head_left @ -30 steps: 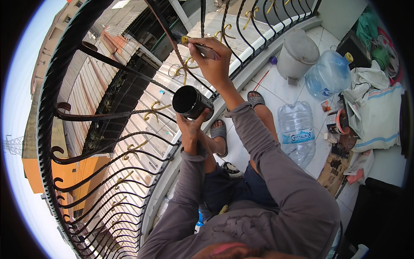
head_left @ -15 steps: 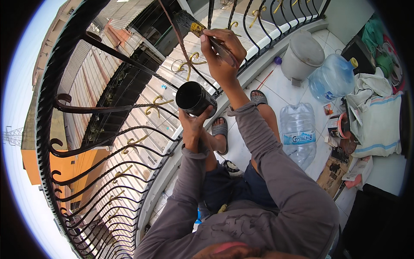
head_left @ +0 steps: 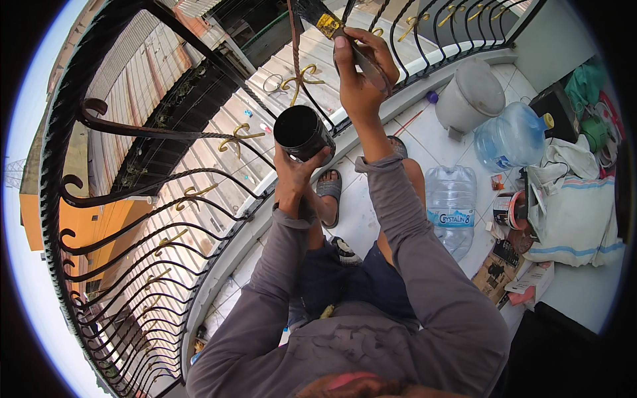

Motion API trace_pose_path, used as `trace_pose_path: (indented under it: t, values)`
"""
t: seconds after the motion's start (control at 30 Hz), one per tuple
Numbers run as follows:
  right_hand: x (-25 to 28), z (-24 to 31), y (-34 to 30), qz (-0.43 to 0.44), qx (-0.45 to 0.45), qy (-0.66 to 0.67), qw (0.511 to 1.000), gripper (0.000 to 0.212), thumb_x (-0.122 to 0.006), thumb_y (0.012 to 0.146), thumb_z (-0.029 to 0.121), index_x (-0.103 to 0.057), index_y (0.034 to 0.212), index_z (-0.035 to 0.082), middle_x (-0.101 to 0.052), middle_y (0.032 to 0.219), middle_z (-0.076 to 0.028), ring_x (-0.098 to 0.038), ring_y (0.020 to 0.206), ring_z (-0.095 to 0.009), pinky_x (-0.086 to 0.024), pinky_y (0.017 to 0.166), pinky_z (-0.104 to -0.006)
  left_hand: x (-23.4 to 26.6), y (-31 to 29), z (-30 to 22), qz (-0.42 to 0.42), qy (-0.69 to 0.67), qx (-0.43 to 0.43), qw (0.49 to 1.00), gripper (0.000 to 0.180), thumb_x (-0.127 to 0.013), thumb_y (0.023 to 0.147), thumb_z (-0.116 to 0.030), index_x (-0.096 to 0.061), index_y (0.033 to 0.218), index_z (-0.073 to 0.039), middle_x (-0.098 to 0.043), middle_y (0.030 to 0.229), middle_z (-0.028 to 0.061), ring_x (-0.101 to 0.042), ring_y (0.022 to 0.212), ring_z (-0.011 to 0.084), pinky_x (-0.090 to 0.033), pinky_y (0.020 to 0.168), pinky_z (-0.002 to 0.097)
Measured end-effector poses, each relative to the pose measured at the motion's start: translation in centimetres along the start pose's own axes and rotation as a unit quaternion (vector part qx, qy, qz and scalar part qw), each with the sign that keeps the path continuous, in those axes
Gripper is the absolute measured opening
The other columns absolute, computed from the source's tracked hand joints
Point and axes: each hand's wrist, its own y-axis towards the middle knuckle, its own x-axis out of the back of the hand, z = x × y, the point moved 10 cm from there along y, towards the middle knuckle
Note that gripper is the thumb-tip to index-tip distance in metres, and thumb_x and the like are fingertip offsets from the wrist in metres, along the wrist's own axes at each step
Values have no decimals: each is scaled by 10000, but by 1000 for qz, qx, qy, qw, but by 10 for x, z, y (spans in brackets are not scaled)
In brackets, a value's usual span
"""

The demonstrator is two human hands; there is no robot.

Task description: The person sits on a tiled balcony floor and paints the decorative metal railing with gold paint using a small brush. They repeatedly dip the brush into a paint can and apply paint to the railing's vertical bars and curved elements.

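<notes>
Currently, the left hand [head_left: 296,176] holds a can [head_left: 317,142], the right hand [head_left: 363,85] a paintbrush [head_left: 330,25].

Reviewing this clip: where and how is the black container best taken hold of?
Probably the black container is best held around its outer wall, below the rim, coming from the person's near side, as the left hand does. The rounded body suits a wrapping grip, and the open mouth faces upward, so gripping over the rim could block it.

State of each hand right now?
Left hand: closed, holding a black, open-topped cylindrical container.
Right hand: closed, holding a flat, dark-bristled, yellow-banded paintbrush.
</notes>
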Motion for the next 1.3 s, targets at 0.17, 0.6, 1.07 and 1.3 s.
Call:
trace_pose_path:
  t: [0.17, 0.6, 1.07, 1.3]
  values:
    - [-18, -23, -10, 68, -68, 5, 995, 143, -761, 960, 106, -731, 1029, -15, -759, 888, -51, -699, 730, -84, -552, 660, -223, 0, 1, -3, -1, -16, -21, 1000, 863, -1016, 654, -221, -555, 1354, -16, -705, 1234, 136, -692, 1120, 247, -536, 1006, 372]
    - [-20, -56, -7, 146, -182, -2, 972, 165, -787, 948, 148, -781, 1013, -4, -766, 958, -75, -745, 764, -135, -580, 659, -230, 8, 1, -3, -8, -1, -18, 1000, 795, -1006, 670, -208, -574, 1307, -6, -702, 1193, 113, -677, 1078, 216, -529, 975, 349]
    - [-5, -53, 3, 39, -128, 112, 985, 183, -770, 974, 149, -776, 1046, -19, -769, 872, -57, -709, 707, -110, -565, 651, -247, 7, 0, -7, -3, 7, -20, 1000, 785, -1001, 680, -212, -577, 1307, -1, -701, 1184, 116, -680, 1069, 218, -540, 952, 347]
    - [0, -91, -13, 11, -266, 156, 951, 189, -812, 921, 166, -790, 972, -15, -775, 902, -75, -727, 701, -112, -553, 631, -227, 4, 0, -7, 4, 15, -29, 999, 785, -1000, 680, -202, -574, 1309, -4, -700, 1176, 114, -682, 1064, 222, -539, 955, 346]
